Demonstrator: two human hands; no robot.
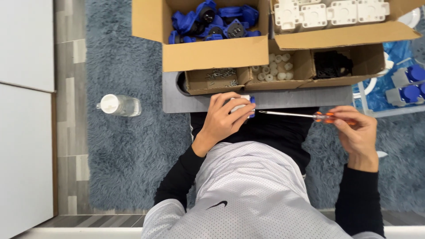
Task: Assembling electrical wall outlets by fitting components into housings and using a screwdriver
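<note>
Left hand (222, 120) wraps over a small white-and-blue plastic socket part (246, 106), fingers curled down across its top and the thumb tucked under, so only a white corner and a blue edge show past the fingertips. That part sits just at the near edge of a flat grey board (283, 98) laid over the person's lap. Right hand (356, 132) is closed around the orange handle of a slim screwdriver with a long steel shaft (294, 115) — the shaft lies nearly level, its tip pointing at the blue edge of the held part and stopping just beside it. On the board's far side stand three low cardboard trays: one with small grey metal screws (221, 75), one with little white plastic caps (273, 68), one with a heap of black small parts (332, 64). Behind them a bigger cardboard box holds blue plastic socket housings (212, 22), and another holds white plastic square plates (330, 12). A clear plastic bottle with a white cap (119, 105) lies on the shaggy blue-grey rug (128, 155) to the left — well apart from both hands.
</note>
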